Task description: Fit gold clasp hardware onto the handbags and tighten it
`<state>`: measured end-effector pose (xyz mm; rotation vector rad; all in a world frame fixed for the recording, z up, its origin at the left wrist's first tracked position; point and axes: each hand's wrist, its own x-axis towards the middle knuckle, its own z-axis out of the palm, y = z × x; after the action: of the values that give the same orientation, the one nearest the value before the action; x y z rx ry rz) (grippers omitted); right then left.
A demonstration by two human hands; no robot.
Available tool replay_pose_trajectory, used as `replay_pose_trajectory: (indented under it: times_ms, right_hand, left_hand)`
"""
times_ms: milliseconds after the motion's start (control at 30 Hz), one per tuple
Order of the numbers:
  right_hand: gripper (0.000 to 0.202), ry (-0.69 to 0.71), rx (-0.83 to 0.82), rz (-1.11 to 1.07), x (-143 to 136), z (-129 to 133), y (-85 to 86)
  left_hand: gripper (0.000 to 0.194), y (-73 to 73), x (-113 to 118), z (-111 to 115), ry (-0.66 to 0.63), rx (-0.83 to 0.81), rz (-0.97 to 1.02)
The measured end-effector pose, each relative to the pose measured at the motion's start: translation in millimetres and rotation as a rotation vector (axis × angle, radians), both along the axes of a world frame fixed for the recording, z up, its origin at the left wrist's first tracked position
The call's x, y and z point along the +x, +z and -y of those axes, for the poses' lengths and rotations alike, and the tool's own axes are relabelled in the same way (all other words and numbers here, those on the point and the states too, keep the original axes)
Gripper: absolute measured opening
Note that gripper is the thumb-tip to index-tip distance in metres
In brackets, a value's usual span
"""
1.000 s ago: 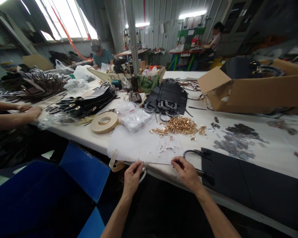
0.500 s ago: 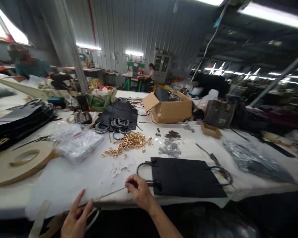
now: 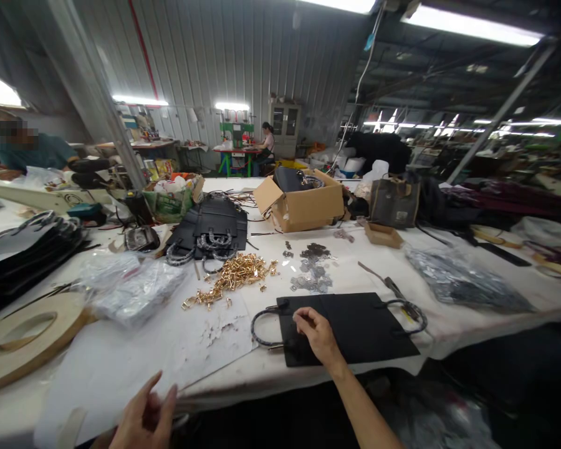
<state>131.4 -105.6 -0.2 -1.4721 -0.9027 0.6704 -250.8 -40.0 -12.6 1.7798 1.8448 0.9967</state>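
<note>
A black bag panel lies flat near the table's front edge, with a dark looped handle at its left end and another at its right. Above the panel's left part is my right hand, its thumb and fingertips pressed together; whatever they may pinch is too small to make out. My left hand is low at the table's front edge, fingers apart, holding nothing. Gold metal fittings are heaped behind the white sheet, and flat silver pieces lie behind the panel.
An open cardboard box stands at the back, beside stacked black panels. Plastic-wrapped items and a tape roll are on the left. A plastic bag lies right. Two people sit farther off.
My right hand has moved right, from the left handle to over the black panel. My left hand stays low with fingers apart. The view has shifted somewhat.
</note>
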Motion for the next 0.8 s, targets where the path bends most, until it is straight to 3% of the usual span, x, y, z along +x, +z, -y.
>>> replay_pose_trajectory:
  times_ms: [167,300,400,567,800]
  right_hand:
    - [0.042,0.020,-0.070,0.131,-2.9,5.0,-5.5]
    - [0.043,0.019,-0.074,0.191,-5.5,8.1,-5.2]
    - [0.041,-0.013,-0.061,0.198,-2.4,9.4,-8.2]
    - [0.039,-0.032,-0.048,0.173,1.2,8.8,-12.5]
    - [0.042,-0.047,-0.051,0.169,1.8,8.6,-13.2]
  left_hand:
    - [0.044,33.0,103.1,-43.2,-0.396,0.045,0.220]
    - [0.036,33.0,187.4,-87.1,-0.538,-0.051,0.190]
    - [0.034,25.5,232.6,-110.9,-0.510,-0.123,0.080]
    - [0.035,16.7,263.4,-127.9,-0.425,-0.190,-0.013]
    - [0.017,12.9,259.2,-116.0,-0.463,-0.138,-0.048]
